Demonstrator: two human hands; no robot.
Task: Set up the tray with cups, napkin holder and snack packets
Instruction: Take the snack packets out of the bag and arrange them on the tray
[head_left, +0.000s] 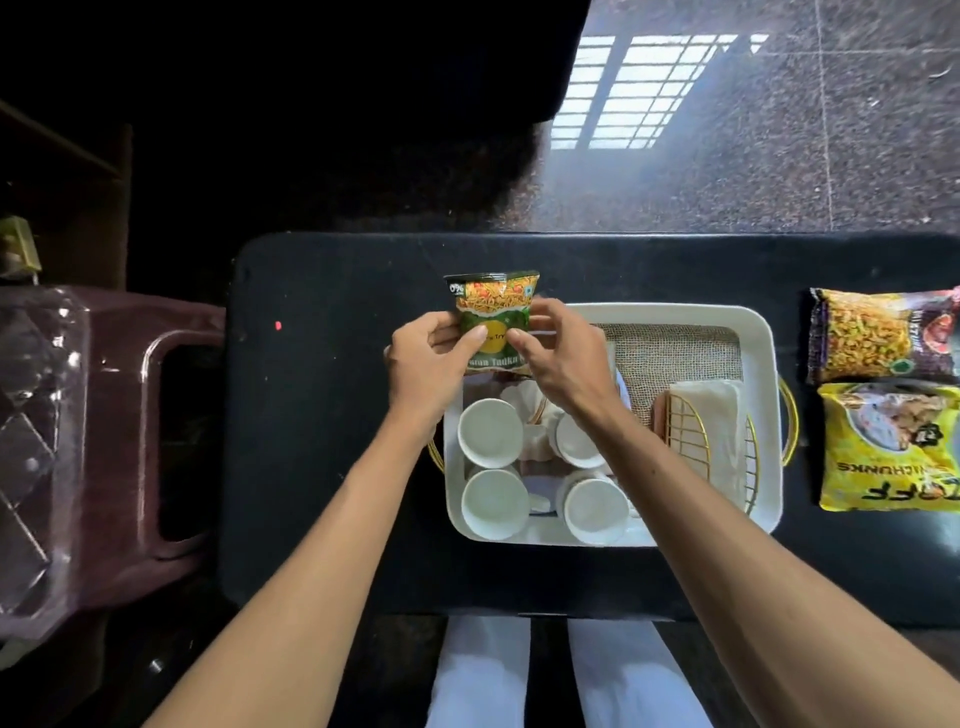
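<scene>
A white tray (758, 332) with gold handles sits on the black table (332, 426). Several white cups (491, 431) stand in its left half. A gold wire napkin holder (691, 441) with napkins stands in its right half on a burlap mat (670, 353). Both hands hold a green snack packet (493, 306) upright over the tray's far left corner: my left hand (423, 364) pinches its left side, my right hand (558, 353) pinches its right side.
Two more snack packets lie on the table right of the tray: a purple and yellow one (878, 335) and a yellow one (888, 447). A maroon plastic chair (119, 415) stands to the left. White trouser legs (483, 675) show below the table's near edge.
</scene>
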